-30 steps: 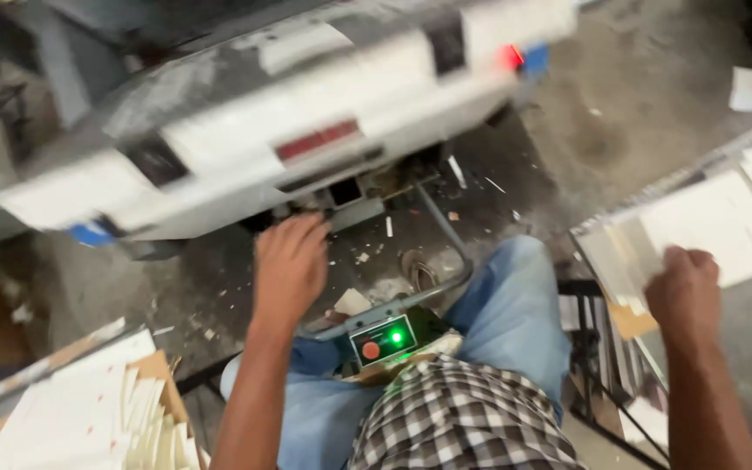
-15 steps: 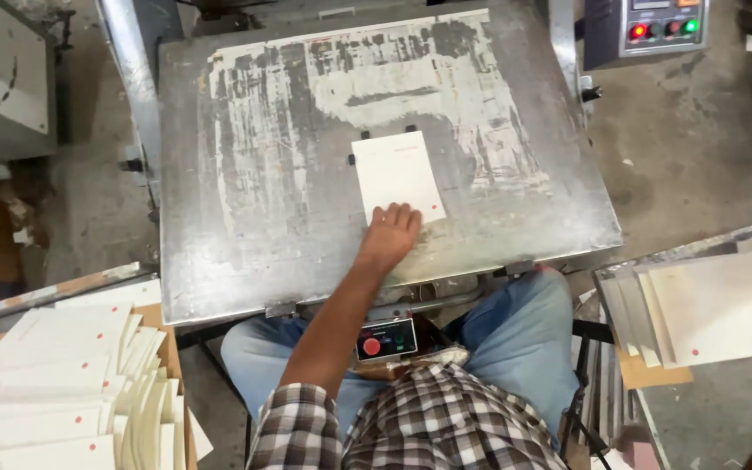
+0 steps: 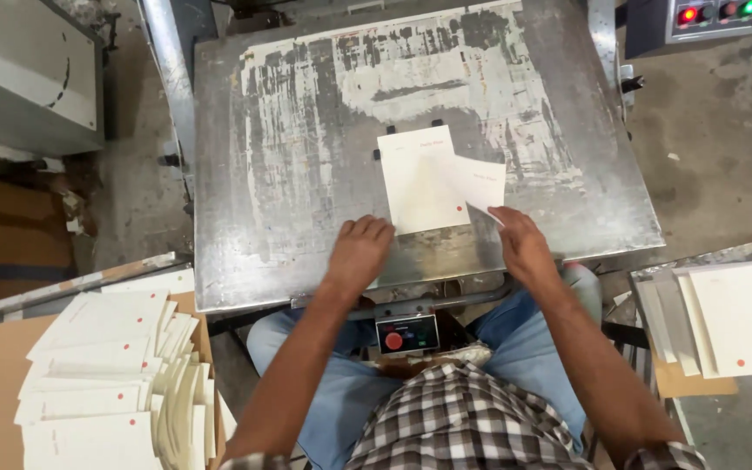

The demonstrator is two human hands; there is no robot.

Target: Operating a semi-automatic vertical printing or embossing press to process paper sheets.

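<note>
Brightness: even, moderately bright indoor light.
Source: overhead, slightly from the front.
Glare: dull sheen on the worn metal plate (image 3: 306, 174); the white card (image 3: 419, 178) is near overexposed.
Shadows: soft, short, under the left hand (image 3: 360, 251) and right hand (image 3: 522, 244).
Sharpness: centre crisp, no motion blur.
Edges: mild wide-angle bending.

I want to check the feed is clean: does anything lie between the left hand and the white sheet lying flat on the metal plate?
Nothing visible does. The left hand rests on the bare metal plate at the white sheet's lower left corner. The right hand holds a second sheet over its right edge.
</note>
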